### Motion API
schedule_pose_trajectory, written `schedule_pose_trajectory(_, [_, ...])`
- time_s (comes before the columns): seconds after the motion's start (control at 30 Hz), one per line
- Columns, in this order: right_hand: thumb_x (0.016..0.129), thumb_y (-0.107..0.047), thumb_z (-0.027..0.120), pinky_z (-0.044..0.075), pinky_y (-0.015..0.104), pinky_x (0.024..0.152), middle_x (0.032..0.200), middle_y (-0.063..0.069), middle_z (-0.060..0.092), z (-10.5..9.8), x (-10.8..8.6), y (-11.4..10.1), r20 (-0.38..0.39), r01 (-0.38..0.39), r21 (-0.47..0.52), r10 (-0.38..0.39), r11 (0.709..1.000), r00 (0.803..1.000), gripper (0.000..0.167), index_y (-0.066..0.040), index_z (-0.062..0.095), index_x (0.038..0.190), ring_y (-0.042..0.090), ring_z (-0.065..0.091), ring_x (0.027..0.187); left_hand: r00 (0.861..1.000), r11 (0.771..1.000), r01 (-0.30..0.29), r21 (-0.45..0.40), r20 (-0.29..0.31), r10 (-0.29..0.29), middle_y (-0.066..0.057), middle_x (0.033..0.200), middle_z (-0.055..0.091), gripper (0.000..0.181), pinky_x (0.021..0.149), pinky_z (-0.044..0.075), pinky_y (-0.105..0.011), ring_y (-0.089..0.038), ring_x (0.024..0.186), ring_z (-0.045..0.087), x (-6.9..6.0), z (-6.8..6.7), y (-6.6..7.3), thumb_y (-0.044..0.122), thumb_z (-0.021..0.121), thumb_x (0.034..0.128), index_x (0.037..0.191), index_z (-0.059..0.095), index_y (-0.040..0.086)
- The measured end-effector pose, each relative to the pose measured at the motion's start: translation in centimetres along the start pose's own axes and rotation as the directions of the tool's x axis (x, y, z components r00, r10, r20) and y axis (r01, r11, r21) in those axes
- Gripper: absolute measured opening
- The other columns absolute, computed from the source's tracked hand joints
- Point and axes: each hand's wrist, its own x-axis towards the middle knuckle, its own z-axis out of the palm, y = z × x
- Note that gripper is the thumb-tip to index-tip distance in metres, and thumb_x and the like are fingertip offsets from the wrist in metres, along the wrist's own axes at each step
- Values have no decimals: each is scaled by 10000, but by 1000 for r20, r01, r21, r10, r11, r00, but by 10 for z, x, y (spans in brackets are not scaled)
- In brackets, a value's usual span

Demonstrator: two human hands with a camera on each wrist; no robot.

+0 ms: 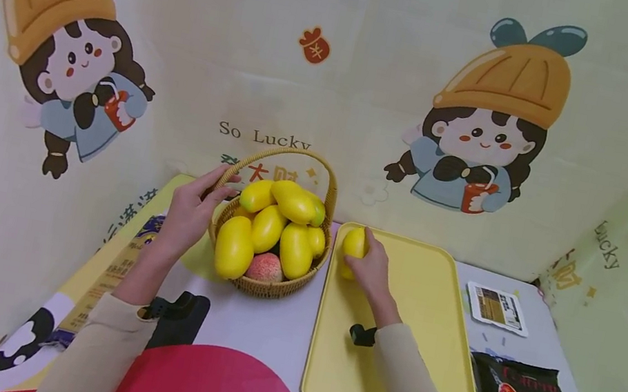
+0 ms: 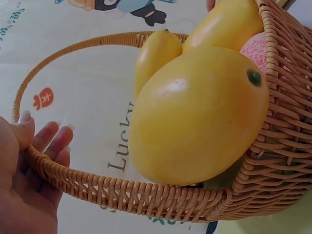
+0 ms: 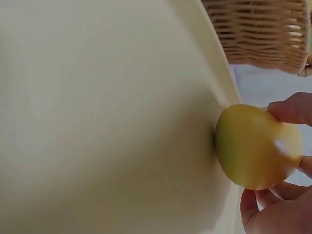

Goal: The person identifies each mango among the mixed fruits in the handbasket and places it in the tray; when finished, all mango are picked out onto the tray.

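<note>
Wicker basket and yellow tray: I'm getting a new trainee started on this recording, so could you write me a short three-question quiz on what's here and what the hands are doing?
1. Fill in the blank: the left hand holds the ____ of the wicker basket.
2. True or false: the peach lies inside that basket.
3. In the head view, what does the right hand hold near the left edge of the yellow tray?
a) a noodle packet
b) a mango
c) nothing

Key:
1. handle
2. True
3. b
</note>
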Motion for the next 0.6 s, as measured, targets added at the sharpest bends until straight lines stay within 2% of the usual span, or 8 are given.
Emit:
schedule_pose_trajectory(0.23, [837, -200, 701, 461, 473, 1036, 1480, 185, 469, 11, 19, -5, 56, -89, 61, 86, 994, 995, 811, -77, 334, 1549, 327, 489, 1160, 1000, 999, 0, 46, -22, 1, 9, 1363, 635, 501, 1067, 477, -273, -165, 1151, 662, -2, -2, -2, 322, 484, 1046, 1532, 365, 290])
schedule_pose_trajectory(0.4, [854, -192, 689, 472, 474, 1017, 1463, 195, 491, 13, 26, -10, 20, -149, 94, 148, 984, 989, 753, -40, 376, 1522, 332, 504, 1147, 1000, 999, -19, 32, -12, 19, 5, 1363, 635, 496, 1054, 479, -231, -136, 1145, 660, 0, 0, -5, 319, 484, 1045, 1528, 373, 295])
schedule_pose_trajectory(0.6, [867, -229, 710, 463, 496, 1063, 1453, 222, 492, 12, 29, -9, -21, -164, 109, 167, 980, 986, 758, -16, 377, 1513, 367, 508, 1217, 1000, 1000, -25, 14, -15, 25, 25, 1352, 638, 490, 1049, 474, -218, -137, 1145, 659, 3, 5, -8, 326, 487, 1041, 1520, 381, 310])
